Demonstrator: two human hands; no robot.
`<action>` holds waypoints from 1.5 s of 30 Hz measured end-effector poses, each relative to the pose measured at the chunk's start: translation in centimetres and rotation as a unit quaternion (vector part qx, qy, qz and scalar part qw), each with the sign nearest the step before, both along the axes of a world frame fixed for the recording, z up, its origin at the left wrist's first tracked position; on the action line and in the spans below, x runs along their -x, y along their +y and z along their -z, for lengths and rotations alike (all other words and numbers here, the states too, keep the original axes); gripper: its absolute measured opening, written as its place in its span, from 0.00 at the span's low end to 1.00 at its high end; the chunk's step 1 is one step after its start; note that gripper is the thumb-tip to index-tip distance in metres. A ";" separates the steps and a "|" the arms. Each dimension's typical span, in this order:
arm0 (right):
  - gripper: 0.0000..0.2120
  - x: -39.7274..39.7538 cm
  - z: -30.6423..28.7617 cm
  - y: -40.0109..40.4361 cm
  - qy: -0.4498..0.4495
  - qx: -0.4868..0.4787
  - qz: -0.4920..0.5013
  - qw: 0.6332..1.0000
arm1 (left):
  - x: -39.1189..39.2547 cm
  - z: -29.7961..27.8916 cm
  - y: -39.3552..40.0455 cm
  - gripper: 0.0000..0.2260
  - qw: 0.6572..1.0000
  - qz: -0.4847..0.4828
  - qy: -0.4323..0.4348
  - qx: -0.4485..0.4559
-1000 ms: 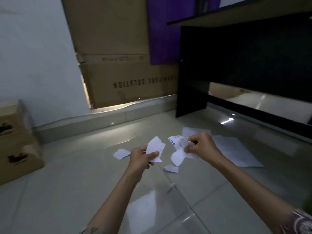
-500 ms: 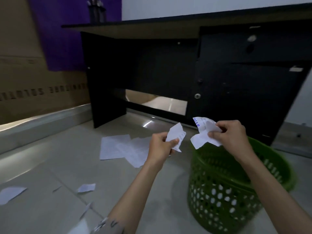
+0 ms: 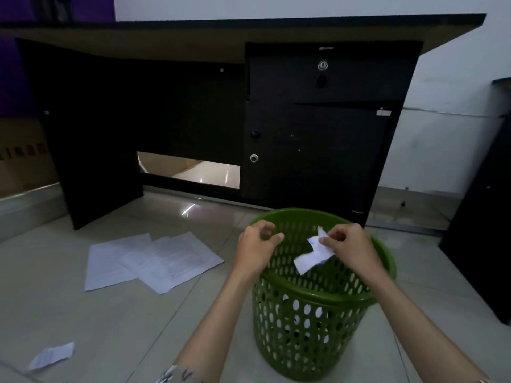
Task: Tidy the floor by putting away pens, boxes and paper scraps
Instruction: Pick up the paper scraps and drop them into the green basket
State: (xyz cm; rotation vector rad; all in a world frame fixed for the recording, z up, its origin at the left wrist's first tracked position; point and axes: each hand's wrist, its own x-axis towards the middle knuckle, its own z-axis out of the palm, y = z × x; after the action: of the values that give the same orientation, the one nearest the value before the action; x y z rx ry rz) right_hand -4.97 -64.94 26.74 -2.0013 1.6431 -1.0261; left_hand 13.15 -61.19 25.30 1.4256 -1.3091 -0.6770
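The floor [image 3: 83,313] is glossy tile; the green basket [image 3: 309,322] looks like perforated plastic; the scraps [image 3: 312,258] are thin paper; the desk [image 3: 179,106] seems matt dark laminate.

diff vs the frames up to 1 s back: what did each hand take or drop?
Both hands moved over the green perforated plastic basket. The left hand no longer holds its white paper scrap; fingers loosely curled, empty. The right hand still pinches its crumpled white scraps above the opening. Printed sheets remain on the floor.
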 end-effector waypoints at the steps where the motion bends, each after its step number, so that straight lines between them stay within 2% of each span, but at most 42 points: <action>1: 0.09 -0.1 0.1 -0.2 0.000 -0.001 0.009 1.000 | -0.4 0.1 0.1 0.16 1.000 -0.004 0.002 0.002; 6: 0.03 -2.3 -0.4 -0.9 0.013 -0.004 0.045 0.999 | -3.1 0.7 0.8 0.12 0.999 -0.031 0.021 0.009; 11: 0.04 -6.1 -1.4 -0.2 -0.008 0.043 0.021 0.999 | -6.2 1.2 1.9 0.09 0.997 -0.066 0.030 0.017; 16: 0.04 -11.7 -2.5 0.9 -0.101 0.107 -0.053 0.988 | -10.6 1.6 4.6 0.10 0.993 -0.111 0.034 0.008; 19: 0.05 -16.5 -2.5 2.4 -0.136 0.110 -0.125 0.977 | -14.4 2.5 7.2 0.08 0.988 -0.152 0.035 -0.003; 25: 0.05 -25.3 1.2 4.4 -0.172 0.036 -0.237 0.955 | -20.9 5.4 13.1 0.05 0.970 -0.234 0.032 -0.055; 30: 0.07 -31.2 6.4 6.1 -0.161 -0.060 -0.298 0.939 | -24.8 6.5 18.4 0.08 0.945 -0.311 0.023 -0.097; 39: 0.06 -38.7 16.5 9.3 -0.082 -0.188 -0.377 0.903 | -29.6 7.2 28.2 0.06 0.905 -0.395 -0.002 -0.158; 42: 0.07 -40.4 17.7 9.7 -0.045 -0.196 -0.415 0.887 | -30.9 6.7 30.5 0.05 0.884 -0.430 0.008 -0.181; 45: 0.10 -42.2 17.4 9.7 -0.007 -0.181 -0.451 0.874 | -32.5 5.9 32.6 0.05 0.868 -0.452 -0.024 -0.204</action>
State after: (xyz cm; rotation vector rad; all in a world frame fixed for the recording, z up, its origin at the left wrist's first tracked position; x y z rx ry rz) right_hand 37.21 -55.19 9.38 -2.0901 0.6254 -0.3376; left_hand 45.69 -28.59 19.44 2.1701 -0.3955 -0.2671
